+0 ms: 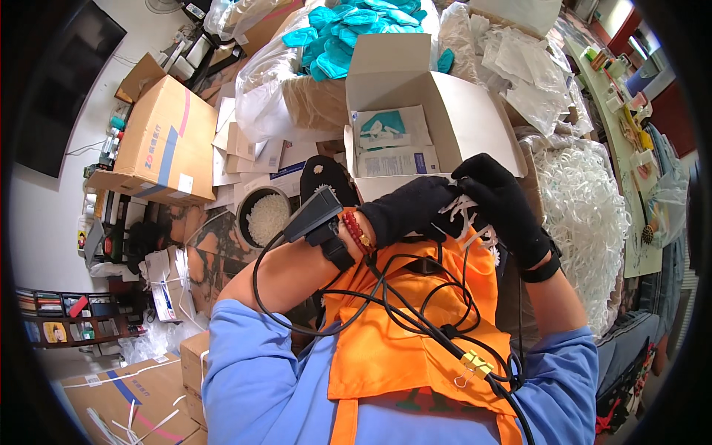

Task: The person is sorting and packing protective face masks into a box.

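Note:
My left hand [409, 205], in a black glove, reaches across my lap with its fingers closed. My right hand [498, 202], also black-gloved, meets it fingertip to fingertip in a pinch. Thin white strips [463, 207] show between and below the fingers, over my orange apron [408, 334]; their exact hold is partly hidden. Just beyond stands an open white carton [475, 119] with its flaps up. Inside it lie flat clear packets [391, 133] with teal and white contents and a printed paper.
Behind the carton, a plastic-lined box holds teal packets [356, 33]. To the right is a box of tangled white strips [578, 215]. A bowl of small white pieces [268, 217] sits at left, near a brown carton [167, 141]. Black cables [415, 297] loop over my apron.

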Available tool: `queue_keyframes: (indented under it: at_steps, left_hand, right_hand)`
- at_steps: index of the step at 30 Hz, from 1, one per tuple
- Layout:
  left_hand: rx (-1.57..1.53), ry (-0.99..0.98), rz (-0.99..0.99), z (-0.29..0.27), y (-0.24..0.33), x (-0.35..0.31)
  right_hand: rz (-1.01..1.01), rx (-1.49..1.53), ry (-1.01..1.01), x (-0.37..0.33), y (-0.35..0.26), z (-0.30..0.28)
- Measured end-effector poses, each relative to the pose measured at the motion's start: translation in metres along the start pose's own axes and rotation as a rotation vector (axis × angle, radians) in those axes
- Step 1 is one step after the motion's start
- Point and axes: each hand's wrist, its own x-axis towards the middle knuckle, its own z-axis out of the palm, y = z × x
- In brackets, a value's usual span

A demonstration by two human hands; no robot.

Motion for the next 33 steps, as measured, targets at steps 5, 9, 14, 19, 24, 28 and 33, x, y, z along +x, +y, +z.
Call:
queue_keyframes:
  at_steps: [5,9,14,19,24,28,33]
  left_hand:
    - [-0.12,0.066,-0.103,0.001,0.018,0.001]
    - [-0.09,0.158,-0.096,0.001,0.021,-0.005]
    - [-0.12,0.062,-0.176,-0.006,0.03,-0.002]
    - [0.332,0.223,0.105,0.002,0.011,-0.014]
    - [0.37,0.017,0.06,-0.011,0.013,-0.029]
    - [0.315,0.031,-0.023,-0.024,0.025,-0.036]
    - [0.128,-0.03,-0.287,-0.033,0.049,-0.02]
  right_hand:
    - [-0.052,-0.119,0.084,0.002,0.008,0.004]
    - [-0.103,-0.208,0.12,0.001,0.01,0.006]
    - [-0.176,-0.501,0.186,-0.001,0.009,0.009]
    - [-0.219,-0.437,0.048,-0.002,0.003,-0.008]
    - [-0.105,-0.409,-0.114,-0.013,-0.002,-0.019]
    - [-0.486,-0.899,0.072,-0.016,-0.014,-0.03]
    - [-0.091,0.049,-0.077,-0.006,-0.038,0.01]
